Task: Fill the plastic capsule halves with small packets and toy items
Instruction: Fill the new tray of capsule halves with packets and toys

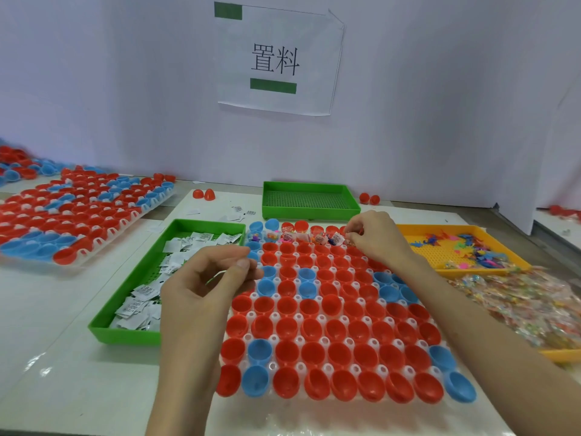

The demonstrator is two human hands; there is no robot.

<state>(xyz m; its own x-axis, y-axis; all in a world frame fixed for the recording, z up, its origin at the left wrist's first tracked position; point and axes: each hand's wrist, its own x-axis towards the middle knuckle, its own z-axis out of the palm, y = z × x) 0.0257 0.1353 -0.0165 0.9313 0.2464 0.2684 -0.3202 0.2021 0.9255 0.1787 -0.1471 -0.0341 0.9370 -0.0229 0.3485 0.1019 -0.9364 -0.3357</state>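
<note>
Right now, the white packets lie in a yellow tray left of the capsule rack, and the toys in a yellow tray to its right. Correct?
Not quite. The head view shows the packets in a green tray, not a yellow one. It does sit left of the rack, and the toys lie in a yellow tray to its right.

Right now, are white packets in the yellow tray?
No, the white packets lie in the near green tray; the yellow tray holds toys.
</note>
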